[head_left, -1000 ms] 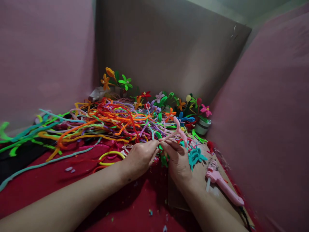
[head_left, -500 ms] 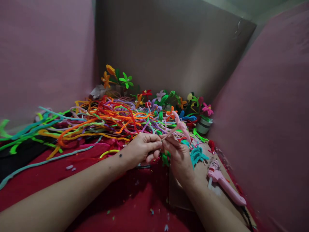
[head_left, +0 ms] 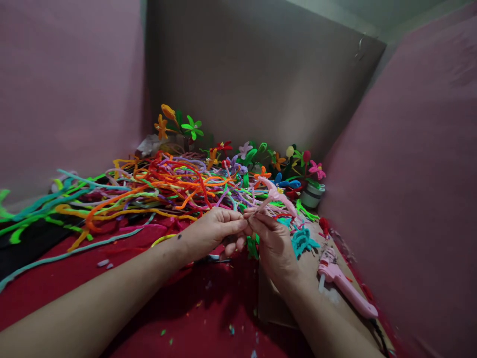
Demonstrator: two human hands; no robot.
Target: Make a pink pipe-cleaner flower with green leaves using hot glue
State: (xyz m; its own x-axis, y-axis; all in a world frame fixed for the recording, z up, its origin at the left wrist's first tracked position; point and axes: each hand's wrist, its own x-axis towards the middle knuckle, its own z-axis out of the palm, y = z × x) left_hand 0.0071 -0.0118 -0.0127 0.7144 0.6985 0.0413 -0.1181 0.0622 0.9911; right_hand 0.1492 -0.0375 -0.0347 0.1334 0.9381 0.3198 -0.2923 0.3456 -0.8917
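Both hands meet near the middle of the view, fingertips close together. A pink pipe cleaner piece (head_left: 276, 193), with a thin stem and two arms curving apart at its far end, points away from me. My right hand (head_left: 276, 243) pinches its stem between thumb and fingers. The fingers of my left hand (head_left: 225, 229) are closed at the near end of the same stem; the exact grip there is partly hidden. Just right of the pink piece lies a bundle of teal pipe cleaner loops (head_left: 302, 241). Green pipe cleaner pieces (head_left: 253, 246) show beneath my fingers.
A heap of multicoloured pipe cleaners (head_left: 164, 186) spreads at the left and centre. Pipe cleaner flowers (head_left: 192, 128) stand along the back, some near a small white pot (head_left: 312, 195). A pink glue gun (head_left: 346, 288) rests on a cardboard sheet (head_left: 276, 303). Scraps dot the red cloth (head_left: 186, 308).
The pink piece has tipped lower and its curved arms lie flatter and wider apart. Both hands stay together on the stem. The whole view has shifted slightly.
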